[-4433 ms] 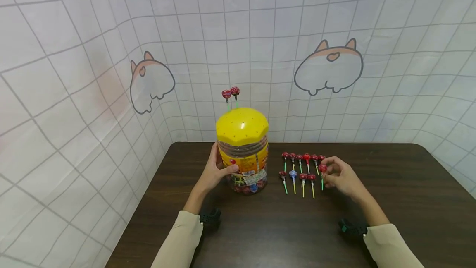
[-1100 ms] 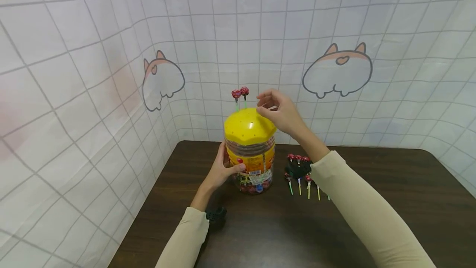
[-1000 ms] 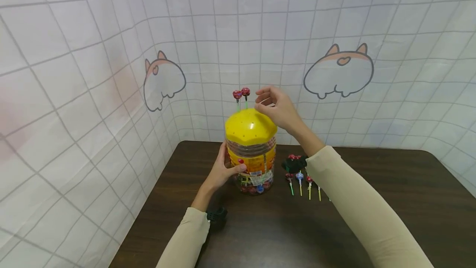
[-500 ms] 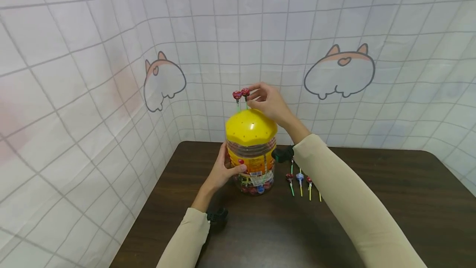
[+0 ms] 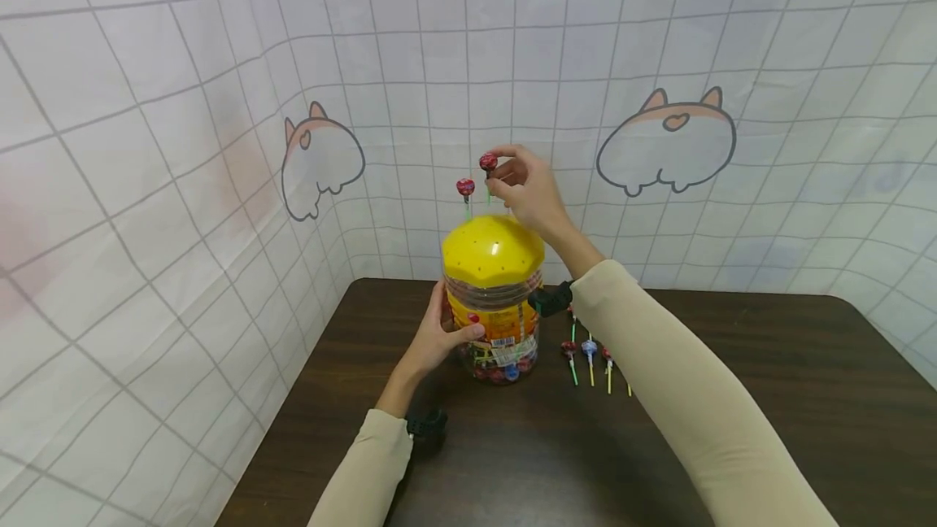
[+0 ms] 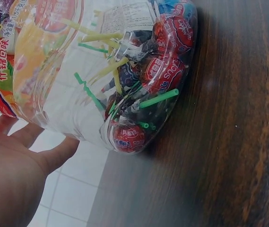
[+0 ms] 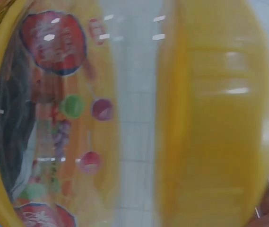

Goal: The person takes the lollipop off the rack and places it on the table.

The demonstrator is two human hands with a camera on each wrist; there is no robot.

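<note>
A clear plastic candy jar [image 5: 505, 322] with a yellow domed lid [image 5: 490, 249] stands upright on the table. My left hand [image 5: 433, 338] grips its left side, thumb across the front label. Above the lid, my right hand [image 5: 533, 192] pinches the stick of a red-wrapped lollipop [image 5: 488, 162]. The stick's lower end shows above the lid, apart from it. Another red lollipop [image 5: 465, 187] stands upright in the lid, just to the left. Small holes dot the lid. Lollipops [image 6: 165, 73] lie inside the jar's bottom in the left wrist view.
To the jar's right, several lollipops [image 5: 590, 352] lie in rows on the dark wooden table [image 5: 512, 454], partly hidden by the right sleeve [image 5: 659, 364]. A white grid-patterned cloth [image 5: 439, 63] hangs behind and at the sides.
My right hand came from the lollipops on the table to the lid, took hold of the right-hand standing lollipop and lifted it upward. The left hand kept its grip on the jar.
</note>
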